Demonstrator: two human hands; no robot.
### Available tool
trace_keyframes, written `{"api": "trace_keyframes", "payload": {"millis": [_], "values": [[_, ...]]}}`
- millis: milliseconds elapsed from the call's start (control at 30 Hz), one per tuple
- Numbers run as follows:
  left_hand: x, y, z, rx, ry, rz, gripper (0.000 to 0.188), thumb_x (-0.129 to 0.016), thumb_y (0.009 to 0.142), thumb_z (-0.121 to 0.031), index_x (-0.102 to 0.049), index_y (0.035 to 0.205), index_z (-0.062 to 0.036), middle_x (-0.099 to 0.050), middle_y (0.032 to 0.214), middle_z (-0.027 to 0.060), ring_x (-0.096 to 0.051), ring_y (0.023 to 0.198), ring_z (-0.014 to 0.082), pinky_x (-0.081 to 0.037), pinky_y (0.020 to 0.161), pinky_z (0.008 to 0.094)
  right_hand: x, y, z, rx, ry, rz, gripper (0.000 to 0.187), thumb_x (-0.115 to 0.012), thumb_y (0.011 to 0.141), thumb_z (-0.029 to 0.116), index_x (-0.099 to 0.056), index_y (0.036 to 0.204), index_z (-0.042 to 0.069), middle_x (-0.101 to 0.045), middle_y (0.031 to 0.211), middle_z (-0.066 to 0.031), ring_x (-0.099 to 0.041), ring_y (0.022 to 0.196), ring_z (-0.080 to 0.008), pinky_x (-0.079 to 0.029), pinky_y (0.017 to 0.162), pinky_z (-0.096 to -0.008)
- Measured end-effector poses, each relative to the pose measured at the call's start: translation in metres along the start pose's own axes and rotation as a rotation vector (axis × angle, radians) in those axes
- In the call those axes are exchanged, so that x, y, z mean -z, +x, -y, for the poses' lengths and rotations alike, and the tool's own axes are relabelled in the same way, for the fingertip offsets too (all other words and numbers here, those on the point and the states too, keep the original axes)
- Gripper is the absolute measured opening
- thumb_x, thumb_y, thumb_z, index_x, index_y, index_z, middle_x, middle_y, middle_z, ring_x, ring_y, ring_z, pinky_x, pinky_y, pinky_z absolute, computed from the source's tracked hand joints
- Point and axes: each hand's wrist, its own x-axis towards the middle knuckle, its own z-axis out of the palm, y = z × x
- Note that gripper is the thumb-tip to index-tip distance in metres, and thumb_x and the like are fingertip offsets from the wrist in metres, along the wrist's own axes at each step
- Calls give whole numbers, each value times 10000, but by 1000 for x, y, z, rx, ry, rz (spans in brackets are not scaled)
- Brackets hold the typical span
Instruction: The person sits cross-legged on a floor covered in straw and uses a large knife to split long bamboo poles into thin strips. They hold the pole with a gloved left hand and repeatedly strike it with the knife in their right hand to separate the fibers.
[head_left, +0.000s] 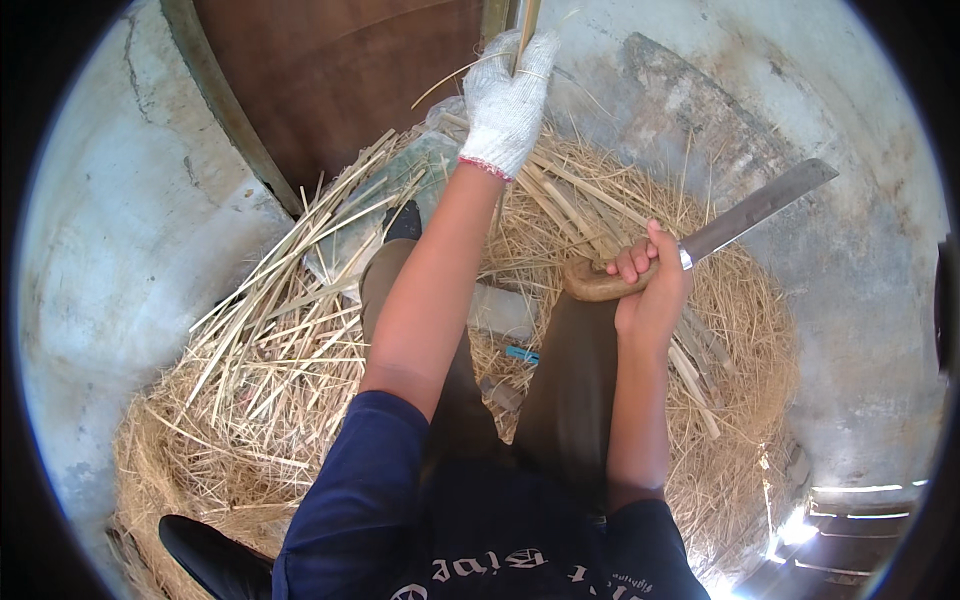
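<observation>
Left hand (507, 98), in a white knit glove with red cuff edge: fingers closed around a thin pale strip (529, 24), which runs up past the top edge of view. Right hand (652, 283), bare: wrapped around the wooden handle of a long knife (757, 212), blade angled up and right, well apart from the strip. Pale slats (268, 292) lie at left on straw-like shavings (745, 330). Small blue object (521, 354) between the legs.

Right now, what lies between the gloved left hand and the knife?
In the head view, long pale strips and a tangle of straw-coloured shavings show between the gloved left hand and the knife, lying below both.
</observation>
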Motion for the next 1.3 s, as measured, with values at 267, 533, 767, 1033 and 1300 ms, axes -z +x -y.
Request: {"api": "trace_keyframes", "payload": {"millis": [267,533,767,1033,1300], "values": [[9,2,-33,65,-267,74,683,-397,1041,-637,-757,990,-59,-474,650,-49,-429,574,71,-412,484,248,-7,-7,1,33,-8,-20,300,-698,913,117,-447,750,105,-433,597,-11,-441,473,-128,-448,495,-339],[-9,-7,-14,361,-164,120,637,-375,1070,-566,-736,1041,-42,-590,756,16,-547,655,119,-472,618,281,-73,15,-9,-76,-89,123,225,-753,880,119,-549,796,75,-445,566,17,-390,420,-90,-395,423,-301],[9,-9,50,479,289,490,458,-554,1020,-353,-650,1211,52,-674,1044,128,-611,971,215,-498,891,371,-81,24,-71,-19,-216,16,216,-771,837,108,-575,889,34,-518,610,-12,-450,434,-114,-382,401,-297],[23,-13,28,504,616,884,417,-578,997,-367,-698,1204,-25,-675,1242,151,-649,1022,247,-510,911,396,-68,37,-71,-51,-268,-168,283,-778,811,87,-526,918,15,-555,725,-75,-471,428,-148,-410,391,-316],[94,13,4,378,701,540,1210,-759,769,-669,-166,1634,-66,-441,1543,269,-407,1460,378,-309,1204,387,-55,46,-62,-104,-184,-116,217,-769,793,74,-579,859,-7,-588,701,-85,-523,448,-149,-437,391,-302]]}}
